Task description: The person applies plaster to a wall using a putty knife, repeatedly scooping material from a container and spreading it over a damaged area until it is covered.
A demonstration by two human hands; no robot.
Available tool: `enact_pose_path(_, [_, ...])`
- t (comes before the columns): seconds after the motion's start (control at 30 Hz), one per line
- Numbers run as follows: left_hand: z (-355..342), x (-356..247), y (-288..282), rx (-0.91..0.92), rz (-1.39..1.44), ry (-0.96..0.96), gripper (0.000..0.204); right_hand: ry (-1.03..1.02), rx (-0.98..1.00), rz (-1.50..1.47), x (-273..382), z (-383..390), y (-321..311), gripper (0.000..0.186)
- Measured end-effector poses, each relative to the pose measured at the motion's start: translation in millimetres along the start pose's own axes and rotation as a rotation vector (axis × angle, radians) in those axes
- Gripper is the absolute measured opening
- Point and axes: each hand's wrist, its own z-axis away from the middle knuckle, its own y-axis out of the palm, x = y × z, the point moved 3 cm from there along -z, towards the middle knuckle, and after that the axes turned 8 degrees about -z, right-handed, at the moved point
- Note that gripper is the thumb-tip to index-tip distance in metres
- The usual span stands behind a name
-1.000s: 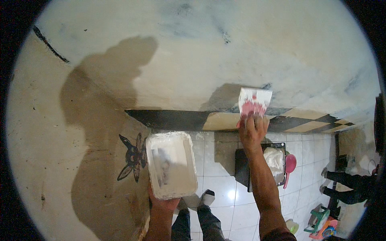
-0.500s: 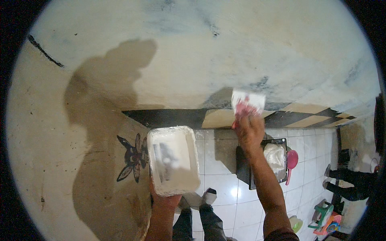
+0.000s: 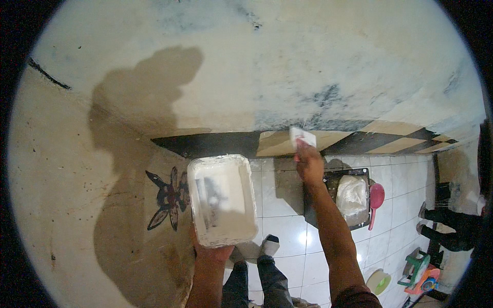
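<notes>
My left hand grips a white rectangular tub, crusted at the rim, with pale, creamy material inside, beside a flower-like black drawing on the left wall. My right hand is closed on a putty knife with a white-smeared blade and pink handle, against the facing wall at its checkered black-and-beige band. The blade is slightly blurred. The wall above the band is coated off-white, with dark patches showing through.
A black tray holding a white bag lies on the tiled floor beside a pink dipper. At right are another person's legs, a light green round container and green and orange objects. My feet show below.
My right hand and the putty knife have moved down and left, the blade now tilted and lower on the wall. The tub appears slightly higher in the picture.
</notes>
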Motion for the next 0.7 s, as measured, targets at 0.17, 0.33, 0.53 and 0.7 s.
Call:
enact_pose_path(0.17, [7, -6, 17, -0.12, -0.05, 0.036, 0.047, 0.549, -0.381, -0.031, -5, -4, -35, 0.013])
enact_pose_path(0.33, [8, 10, 31, -0.148, -0.04, -0.01, 0.048, 0.265, -0.392, -0.394, 24, -50, 39, 0.013])
enact_pose_path(0.53, [8, -1, 18, -0.12, 0.012, -0.051, 0.048, 0.242, -0.011, -0.342, 74, 2, 52, 0.019])
enact_pose_path(0.7, [5, 3, 27, -0.142, 0.003, -0.027, 0.047, 0.488, -0.469, -0.115, -51, 21, -68, 0.022])
